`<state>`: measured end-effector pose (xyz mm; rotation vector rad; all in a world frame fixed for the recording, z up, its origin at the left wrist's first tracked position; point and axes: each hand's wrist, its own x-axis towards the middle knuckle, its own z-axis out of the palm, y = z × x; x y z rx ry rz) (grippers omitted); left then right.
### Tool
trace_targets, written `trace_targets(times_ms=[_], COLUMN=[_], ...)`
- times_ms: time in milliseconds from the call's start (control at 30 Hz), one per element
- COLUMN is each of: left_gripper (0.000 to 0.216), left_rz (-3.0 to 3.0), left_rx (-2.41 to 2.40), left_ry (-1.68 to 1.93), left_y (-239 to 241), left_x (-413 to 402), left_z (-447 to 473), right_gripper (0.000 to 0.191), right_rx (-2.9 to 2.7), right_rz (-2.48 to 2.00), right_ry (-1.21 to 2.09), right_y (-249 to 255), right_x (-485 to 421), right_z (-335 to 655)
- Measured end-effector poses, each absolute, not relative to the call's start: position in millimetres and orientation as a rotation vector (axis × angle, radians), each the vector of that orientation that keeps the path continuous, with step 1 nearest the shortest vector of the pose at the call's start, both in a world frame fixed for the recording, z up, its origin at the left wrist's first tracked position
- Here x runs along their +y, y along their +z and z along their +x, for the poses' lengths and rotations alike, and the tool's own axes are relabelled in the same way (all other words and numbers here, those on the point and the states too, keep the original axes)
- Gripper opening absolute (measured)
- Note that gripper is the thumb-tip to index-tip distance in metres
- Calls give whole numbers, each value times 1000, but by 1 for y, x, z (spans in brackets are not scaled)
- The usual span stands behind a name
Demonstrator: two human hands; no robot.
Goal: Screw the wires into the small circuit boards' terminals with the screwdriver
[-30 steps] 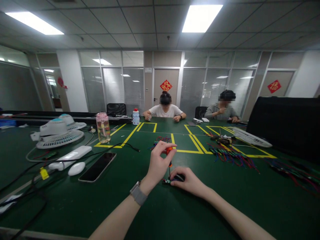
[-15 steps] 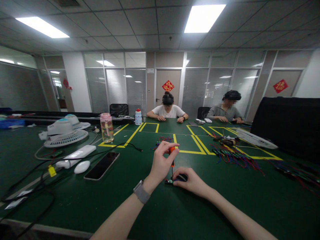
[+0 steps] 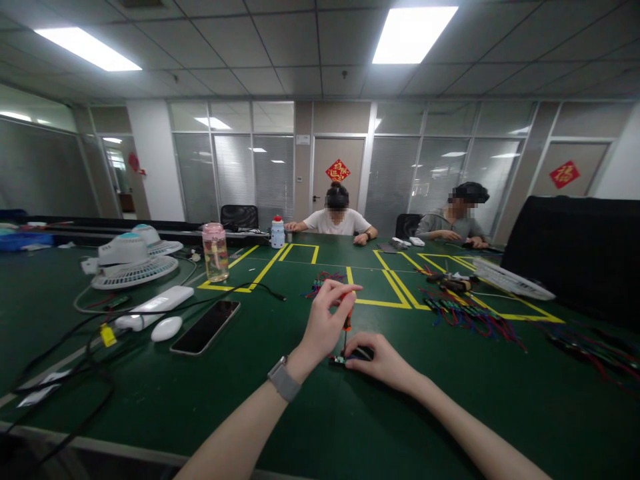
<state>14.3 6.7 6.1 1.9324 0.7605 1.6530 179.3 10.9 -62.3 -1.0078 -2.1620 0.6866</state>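
Note:
In my left hand is an orange-handled screwdriver, gripped near its top between thumb and fingers. Its thin shaft points down at a small green circuit board lying on the green table. Whether the tip sits in a screw is too small to tell. My right hand pinches the right end of this board, with the fingers curled over it. Dark and pale wires show between the right thumb and fingers. A bundle of red and blue wires with small boards lies just beyond my left hand.
A phone, a white mouse, a power strip and black cables lie on the left, near a pink-lidded bottle. More wired boards spread on the right. Two people sit across the table.
The fingers of my left hand have shifted slightly on the screwdriver handle. My right hand stays on the board. The person opposite has moved one hand outward to the left.

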Motion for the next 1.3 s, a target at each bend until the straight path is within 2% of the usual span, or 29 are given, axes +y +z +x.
trace_targets(times_ms=[233,433,667,1000,1300], left_gripper=[36,32,17,32,19], left_rz=[1808,1743,1938,1856,1903], left_rx=[703,682,775,577,736], left_ry=[1488,1545,1653,1521,1618], left_y=[7,8,8,5,5], left_x=[6,8,10,10,11], left_z=[15,14,13,15,13], right_gripper=[11,10,9,9,9], right_rx=[-2167,-2162,-2157,-2170,-2177], right_rz=[-1021,-1003,-992,-998,-1013], right_ry=[693,687,697,684,680], right_y=[-60,-63,-63,-62,-61], right_x=[10,11,12,11,11], right_z=[180,180,180,180,180])
